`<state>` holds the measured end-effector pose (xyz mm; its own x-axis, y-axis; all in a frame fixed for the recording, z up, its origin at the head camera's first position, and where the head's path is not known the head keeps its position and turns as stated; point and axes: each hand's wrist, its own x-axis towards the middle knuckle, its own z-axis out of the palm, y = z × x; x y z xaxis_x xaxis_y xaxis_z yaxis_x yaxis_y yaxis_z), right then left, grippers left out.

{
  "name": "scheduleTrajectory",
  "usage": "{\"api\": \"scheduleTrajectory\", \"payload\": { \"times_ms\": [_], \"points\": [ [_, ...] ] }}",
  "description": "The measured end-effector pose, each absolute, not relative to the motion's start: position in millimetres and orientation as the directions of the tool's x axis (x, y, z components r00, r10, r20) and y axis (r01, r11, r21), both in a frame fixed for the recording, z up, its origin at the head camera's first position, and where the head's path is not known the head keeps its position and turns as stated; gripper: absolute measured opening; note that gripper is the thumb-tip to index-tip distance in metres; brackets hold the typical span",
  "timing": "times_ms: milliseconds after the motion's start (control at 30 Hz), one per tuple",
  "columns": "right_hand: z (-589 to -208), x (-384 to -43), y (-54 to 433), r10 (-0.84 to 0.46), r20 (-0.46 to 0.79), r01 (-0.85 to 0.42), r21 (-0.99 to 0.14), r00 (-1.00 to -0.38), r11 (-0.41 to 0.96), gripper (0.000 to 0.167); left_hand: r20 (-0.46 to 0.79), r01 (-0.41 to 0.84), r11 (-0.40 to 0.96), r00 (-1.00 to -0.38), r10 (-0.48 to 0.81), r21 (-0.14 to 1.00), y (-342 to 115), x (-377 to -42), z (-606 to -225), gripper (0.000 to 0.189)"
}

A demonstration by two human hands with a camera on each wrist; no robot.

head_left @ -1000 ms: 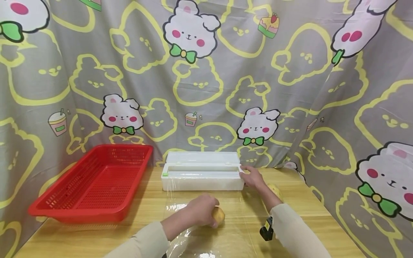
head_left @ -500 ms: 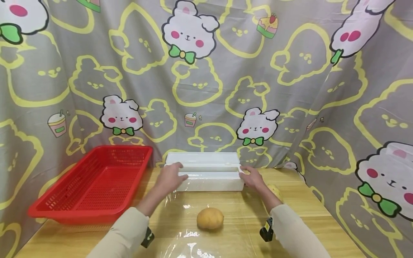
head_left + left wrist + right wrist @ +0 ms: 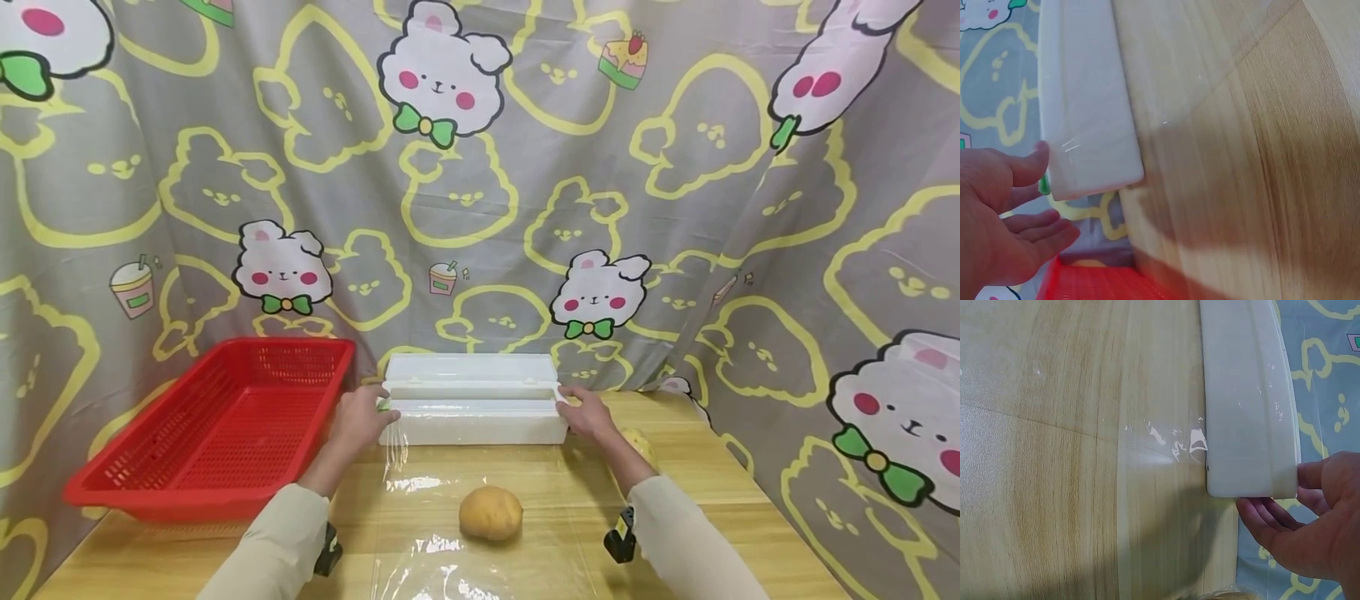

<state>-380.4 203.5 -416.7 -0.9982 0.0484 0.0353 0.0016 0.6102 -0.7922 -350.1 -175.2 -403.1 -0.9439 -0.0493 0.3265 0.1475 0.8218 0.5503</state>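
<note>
A white cling film dispenser (image 3: 472, 427) stands at the back of the table, its lid raised. Clear cling film (image 3: 427, 546) runs from it toward me over the wood. On the film lies a brown potato (image 3: 491, 512), with neither hand on it. My left hand (image 3: 362, 417) holds the dispenser's left end, its thumb by the green slider (image 3: 1044, 185); in the left wrist view the lower fingers stick out past the end. With thumb and fingers, my right hand (image 3: 1310, 519) grips the right end.
A red plastic basket (image 3: 202, 492) stands on the left of the table (image 3: 720, 500). Partly behind my right forearm lies a yellowish round thing (image 3: 639, 447). A patterned curtain (image 3: 465, 208) hangs close behind the dispenser.
My left hand has let go of the potato, leaving it on the film, and moved up and left to the dispenser's left end. The right hand has stayed at the right end.
</note>
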Motion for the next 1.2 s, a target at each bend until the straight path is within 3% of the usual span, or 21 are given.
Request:
{"api": "scheduleTrajectory", "payload": {
  "times_ms": [267, 867, 1033, 1200],
  "points": [
    [-417.6, -380.5, 197.8, 0.042, 0.038, -0.005, -0.793, -0.998, 0.609, 0.048, 0.31, 0.147, 0.792, -0.949, -0.056, 0.592, -183.3, -352.1, -407.5, 0.035],
    [-411.0, -378.6, 200.1, 0.032, 0.044, -0.011, -0.741, -0.998, 0.672, 0.049, 0.32, 0.164, 0.811, -0.947, -0.031, 0.561, -186.6, -358.1, -411.6, 0.039],
    [-401.2, -387.1, 199.6, -0.002, 0.07, -0.046, -0.632, -0.998, 0.774, 0.054, 0.318, 0.157, 0.815, -0.948, -0.035, 0.558, -188.4, -360.4, -413.1, 0.04],
    [-380.5, -393.0, 192.7, -0.084, 0.054, -0.098, -0.381, -0.995, 0.919, 0.048, 0.315, 0.14, 0.801, -0.947, -0.063, 0.582, -187.5, -358.9, -412.0, 0.04]
  ]
}}
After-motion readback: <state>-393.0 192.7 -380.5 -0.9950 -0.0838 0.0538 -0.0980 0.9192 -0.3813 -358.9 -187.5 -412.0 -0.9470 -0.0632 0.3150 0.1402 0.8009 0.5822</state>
